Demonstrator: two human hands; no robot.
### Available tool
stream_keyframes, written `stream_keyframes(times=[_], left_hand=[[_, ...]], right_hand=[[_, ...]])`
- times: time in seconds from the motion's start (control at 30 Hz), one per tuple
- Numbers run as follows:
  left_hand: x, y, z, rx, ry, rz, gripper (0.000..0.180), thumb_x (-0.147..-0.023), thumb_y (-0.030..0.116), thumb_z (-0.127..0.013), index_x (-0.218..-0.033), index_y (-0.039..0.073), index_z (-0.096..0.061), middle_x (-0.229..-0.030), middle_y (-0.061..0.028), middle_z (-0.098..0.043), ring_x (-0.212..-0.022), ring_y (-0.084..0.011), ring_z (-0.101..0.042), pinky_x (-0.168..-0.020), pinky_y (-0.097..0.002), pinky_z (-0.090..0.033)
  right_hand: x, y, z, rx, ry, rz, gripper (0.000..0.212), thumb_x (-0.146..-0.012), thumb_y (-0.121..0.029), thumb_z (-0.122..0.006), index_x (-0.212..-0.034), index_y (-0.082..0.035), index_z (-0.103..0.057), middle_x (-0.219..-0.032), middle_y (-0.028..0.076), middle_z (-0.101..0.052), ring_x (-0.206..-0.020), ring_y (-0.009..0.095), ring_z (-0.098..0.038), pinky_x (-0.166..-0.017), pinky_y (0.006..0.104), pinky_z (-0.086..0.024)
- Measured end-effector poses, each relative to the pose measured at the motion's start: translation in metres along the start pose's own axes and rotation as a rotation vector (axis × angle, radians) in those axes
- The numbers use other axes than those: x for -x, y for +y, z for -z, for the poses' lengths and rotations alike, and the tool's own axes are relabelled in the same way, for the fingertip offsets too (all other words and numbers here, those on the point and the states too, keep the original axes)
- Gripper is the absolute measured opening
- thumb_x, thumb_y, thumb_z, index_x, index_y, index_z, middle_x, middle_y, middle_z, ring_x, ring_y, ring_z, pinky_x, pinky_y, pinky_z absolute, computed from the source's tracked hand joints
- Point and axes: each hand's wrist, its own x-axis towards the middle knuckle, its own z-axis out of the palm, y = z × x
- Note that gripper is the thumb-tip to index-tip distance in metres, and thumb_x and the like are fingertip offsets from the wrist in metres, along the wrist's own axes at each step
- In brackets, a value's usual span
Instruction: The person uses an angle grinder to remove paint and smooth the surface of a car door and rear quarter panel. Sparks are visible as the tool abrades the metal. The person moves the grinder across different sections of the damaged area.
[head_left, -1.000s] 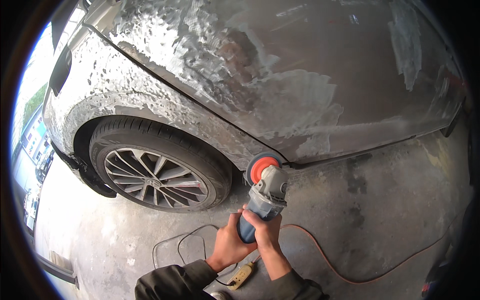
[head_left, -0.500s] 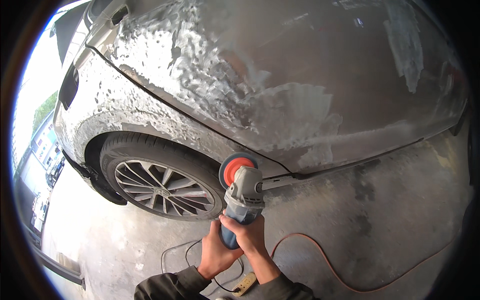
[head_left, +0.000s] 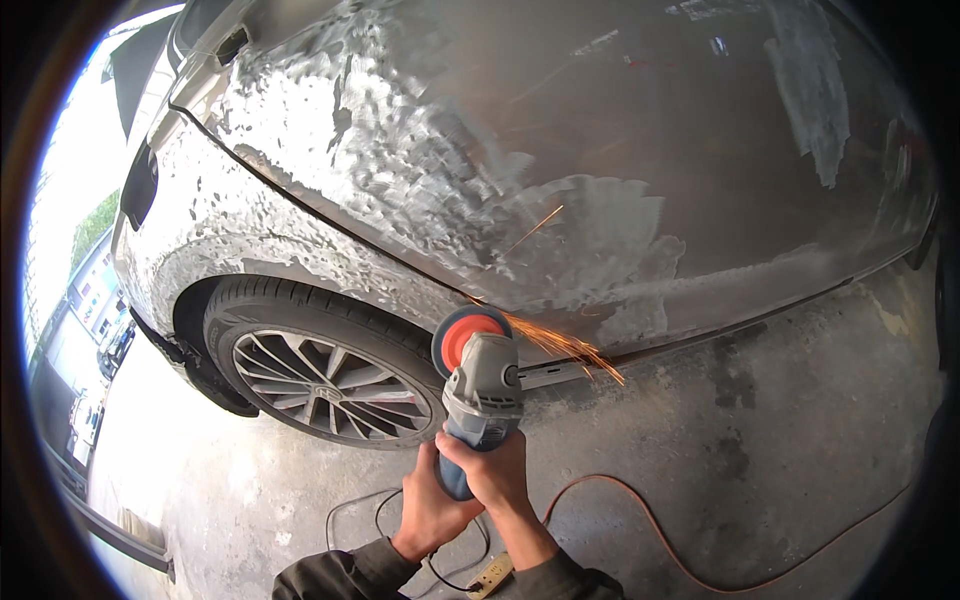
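Note:
Both my hands are wrapped round the body of a grey and blue angle grinder (head_left: 482,395). My left hand (head_left: 430,510) closes on its lower end, and my right hand (head_left: 490,470) grips just above, on the right side. The grinder's round disc (head_left: 472,335), red in the middle with a dark rim, meets the car's lower bodywork just right of the wheel. Orange sparks (head_left: 565,345) fly from the disc toward the right, along the lower edge of the door. The car door (head_left: 600,230) is grey, with patches ground down to bright bare metal.
The car's wheel (head_left: 335,385) with its black tyre is just left of the grinder. A power strip (head_left: 490,575) lies on the concrete floor below my hands, with a dark cable (head_left: 385,520) beside it. An orange cord (head_left: 640,500) curves off across the floor to the right.
Sparks now spray rightward from the disc, where none showed before. The grinder and my hands have shifted very slightly left in the picture; my grip is the same.

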Motion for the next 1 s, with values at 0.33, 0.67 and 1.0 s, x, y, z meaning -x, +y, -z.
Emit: stream_keyframes(times=[0.33, 0.67, 1.0], left_hand=[[0.006, 0.003, -0.002, -0.012, 0.011, -0.009, 0.076, -0.066, 0.031, -0.09, -0.12, -0.003, -0.048, -0.098, -0.0273, -0.071, -0.094, -0.0428, -0.072, -0.079, -0.0456, -0.057], [0.013, -0.004, 0.001, -0.034, 0.005, -0.013, 0.079, -0.066, 0.033, -0.09, -0.123, -0.003, -0.047, -0.098, -0.028, -0.071, -0.093, -0.0436, -0.072, -0.079, -0.0459, -0.057], [0.005, -0.003, 0.001, 0.011, -0.011, 0.062, 0.081, -0.066, 0.032, -0.09, -0.125, -0.002, -0.047, -0.098, -0.0282, -0.071, -0.093, -0.0431, -0.072, -0.079, -0.0461, -0.057]], right_hand=[[0.004, 0.004, 0.002, -0.021, 0.02, -0.013, 0.036, -0.078, -0.011, -0.079, -0.11, 0.003, -0.073, -0.106, 0.011, -0.076, -0.095, 0.016, -0.072, -0.086, 0.0315, -0.055], [0.009, 0.018, 0.001, 0.024, 0.045, -0.035, 0.031, -0.075, -0.018, -0.084, -0.095, 0.002, -0.072, -0.089, 0.008, -0.074, -0.079, 0.015, -0.069, -0.073, 0.0335, -0.055], [0.002, 0.013, -0.001, 0.039, 0.029, -0.003, 0.031, -0.075, -0.018, -0.085, -0.094, 0.003, -0.072, -0.088, 0.007, -0.073, -0.078, 0.014, -0.068, -0.073, 0.0326, -0.054]])
